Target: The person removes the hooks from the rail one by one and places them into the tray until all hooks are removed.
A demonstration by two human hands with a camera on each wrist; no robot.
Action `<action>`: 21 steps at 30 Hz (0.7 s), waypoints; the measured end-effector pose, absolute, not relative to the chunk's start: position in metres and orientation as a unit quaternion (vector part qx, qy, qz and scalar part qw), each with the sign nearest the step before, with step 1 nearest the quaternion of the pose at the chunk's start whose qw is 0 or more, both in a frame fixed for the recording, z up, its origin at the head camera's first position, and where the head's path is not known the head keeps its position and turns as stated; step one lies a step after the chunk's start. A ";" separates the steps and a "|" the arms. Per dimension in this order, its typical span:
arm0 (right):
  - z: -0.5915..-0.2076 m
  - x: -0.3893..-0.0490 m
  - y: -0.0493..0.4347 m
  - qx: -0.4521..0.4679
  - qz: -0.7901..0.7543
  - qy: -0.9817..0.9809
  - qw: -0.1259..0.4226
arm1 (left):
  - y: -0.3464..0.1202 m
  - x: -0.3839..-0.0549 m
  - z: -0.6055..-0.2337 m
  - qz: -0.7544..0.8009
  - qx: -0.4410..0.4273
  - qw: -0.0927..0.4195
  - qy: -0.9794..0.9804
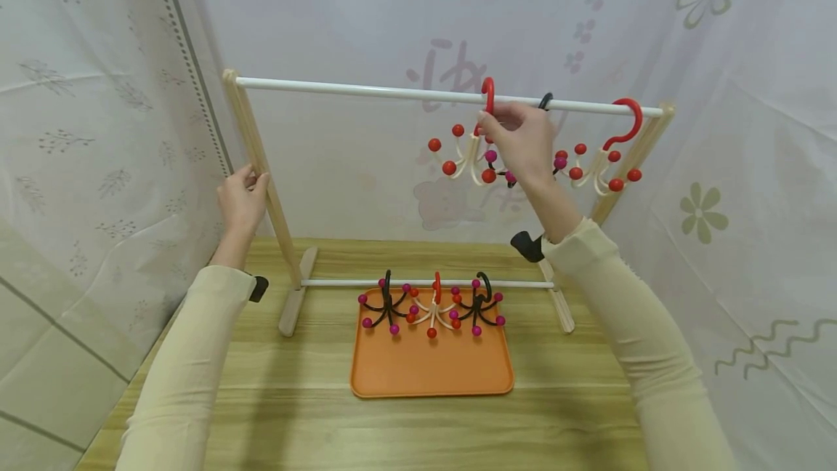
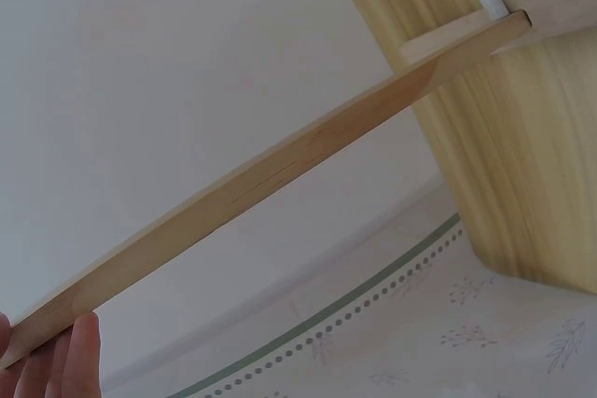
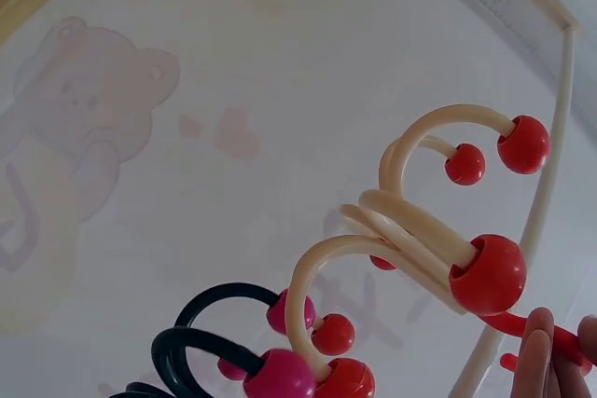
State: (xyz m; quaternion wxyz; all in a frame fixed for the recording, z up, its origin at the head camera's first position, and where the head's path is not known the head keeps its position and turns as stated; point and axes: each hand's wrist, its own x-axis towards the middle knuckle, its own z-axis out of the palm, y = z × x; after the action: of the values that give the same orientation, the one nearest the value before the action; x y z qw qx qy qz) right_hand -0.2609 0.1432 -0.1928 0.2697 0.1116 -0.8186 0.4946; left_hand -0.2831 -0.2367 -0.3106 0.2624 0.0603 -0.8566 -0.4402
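Note:
My right hand [image 1: 523, 140] pinches the red hook of a cream multi-arm hanger [image 1: 472, 155] tipped with red balls. The hook's curve is over the white top rail [image 1: 360, 90] of a rack. In the right wrist view, fingertips [image 3: 534, 361] hold that red hook below the hanger's curled arms. Behind my right hand a black hanger [image 1: 546, 99] with magenta balls hangs from the rail, partly hidden. Farther right hangs another cream hanger [image 1: 600, 166] with a red hook. My left hand [image 1: 243, 198] grips the rack's left wooden post [image 2: 261, 179], thumb and fingers on either side.
An orange tray [image 1: 431, 376] lies on the wooden table [image 1: 327, 427]. On its far part stand a black hanger [image 1: 387, 304], a cream hanger [image 1: 434, 307] and another black one [image 1: 479, 304]. A lower white bar [image 1: 340, 283] joins the rack's feet. Patterned curtains [image 1: 327, 20] surround the table.

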 end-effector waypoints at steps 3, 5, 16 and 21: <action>-0.195 -0.256 0.140 0.127 0.493 -0.817 0.270 | -0.237 -0.283 -0.311 -0.438 0.059 0.263 -0.858; -0.198 -0.253 0.138 0.140 0.494 -0.814 0.271 | -0.236 -0.283 -0.310 -0.439 0.058 0.264 -0.857; -0.224 -0.241 0.132 0.171 0.497 -0.814 0.247 | -0.237 -0.283 -0.310 -0.438 0.056 0.263 -0.858; -0.238 -0.235 0.132 0.167 0.501 -0.819 0.227 | -0.237 -0.283 -0.310 -0.436 0.056 0.261 -0.859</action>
State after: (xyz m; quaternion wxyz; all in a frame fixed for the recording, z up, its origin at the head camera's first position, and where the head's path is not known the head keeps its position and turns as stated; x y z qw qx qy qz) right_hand -0.2352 0.1316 -0.2380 0.2271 0.1668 -0.8185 0.5006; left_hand -0.2826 -0.2369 -0.3102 0.2611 0.0561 -0.8593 -0.4362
